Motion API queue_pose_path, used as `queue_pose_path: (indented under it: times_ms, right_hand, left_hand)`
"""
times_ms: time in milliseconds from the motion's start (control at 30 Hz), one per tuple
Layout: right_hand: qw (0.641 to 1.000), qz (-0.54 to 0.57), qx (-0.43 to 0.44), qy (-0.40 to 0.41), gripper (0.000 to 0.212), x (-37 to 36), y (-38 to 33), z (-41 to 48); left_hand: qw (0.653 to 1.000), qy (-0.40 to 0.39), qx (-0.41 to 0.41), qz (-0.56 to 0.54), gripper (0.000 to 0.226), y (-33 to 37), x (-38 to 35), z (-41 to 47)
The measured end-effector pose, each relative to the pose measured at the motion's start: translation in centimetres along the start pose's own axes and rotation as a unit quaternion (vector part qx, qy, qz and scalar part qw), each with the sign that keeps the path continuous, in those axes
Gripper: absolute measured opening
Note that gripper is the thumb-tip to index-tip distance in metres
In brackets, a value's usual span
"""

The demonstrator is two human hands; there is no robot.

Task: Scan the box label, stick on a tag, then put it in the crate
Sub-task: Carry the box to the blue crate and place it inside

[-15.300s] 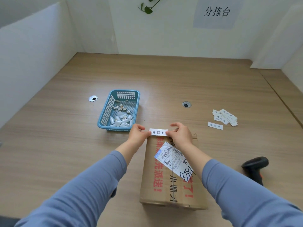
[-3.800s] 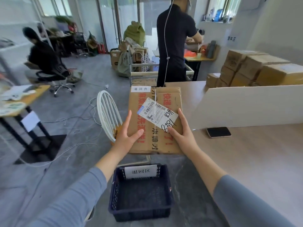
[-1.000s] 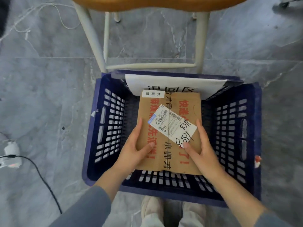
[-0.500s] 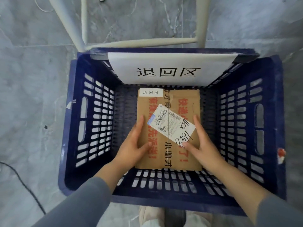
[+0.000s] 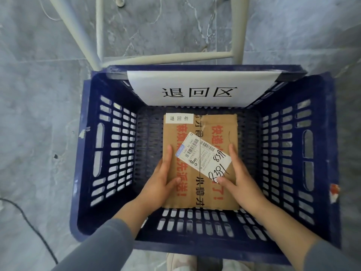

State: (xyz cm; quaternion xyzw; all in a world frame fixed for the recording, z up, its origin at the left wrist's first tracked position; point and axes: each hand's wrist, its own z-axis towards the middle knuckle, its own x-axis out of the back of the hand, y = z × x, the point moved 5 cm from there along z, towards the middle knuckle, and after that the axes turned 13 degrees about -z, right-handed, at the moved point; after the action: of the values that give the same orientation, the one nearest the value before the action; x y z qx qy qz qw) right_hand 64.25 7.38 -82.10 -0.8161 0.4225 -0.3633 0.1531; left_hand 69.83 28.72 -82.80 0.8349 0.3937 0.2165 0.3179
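Note:
The brown cardboard box (image 5: 216, 133) with red print lies flat deep inside the dark blue slotted crate (image 5: 117, 153). A white shipping label (image 5: 203, 157) with barcodes and black handwriting sits slanted on its top. A small white tag (image 5: 179, 118) is stuck at the box's far left corner. My left hand (image 5: 162, 180) grips the box's left edge, thumb on top. My right hand (image 5: 240, 180) holds the right edge, thumb touching the label. Whether the box rests on the crate floor I cannot tell.
A white paper sign (image 5: 201, 89) with black characters hangs over the crate's far wall. White metal furniture legs (image 5: 93, 36) stand on the grey marble floor just beyond the crate. A black cable (image 5: 29, 225) runs along the floor at lower left. Shoes (image 5: 181, 263) show below the crate.
Both hands have lowered the box from rim height down into the crate. The view has closed in on the crate. My grip on the box's two sides is unchanged.

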Motion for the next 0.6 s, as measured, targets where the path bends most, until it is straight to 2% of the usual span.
queue_pose_path:
  times_ms: [133,233,333,433,600]
  right_hand:
    - [1.0,0.0,-0.004,0.019,0.1,0.0,-0.2,0.1]
    - [0.997,-0.052,-0.022,0.05,0.1,0.3,-0.3,0.0]
    - [0.981,-0.173,-0.025,0.087,0.102,0.9,-1.2,0.0]
    - [0.955,-0.277,0.0,0.105,0.106,1.6,-3.0,0.6]
    - [0.937,-0.336,0.059,0.079,0.108,1.6,-6.4,2.8]
  left_hand:
    - [1.0,0.006,0.002,-0.011,0.097,0.0,0.0,-0.1]
    - [0.999,0.034,-0.003,0.011,0.096,0.1,0.2,-0.2]
    - [0.992,0.115,-0.04,0.028,0.079,0.8,1.0,-0.6]
    - [0.971,0.219,-0.081,0.058,0.066,2.3,2.4,-0.1]
    - [0.956,0.281,-0.052,-0.063,0.059,4.8,4.6,3.1]
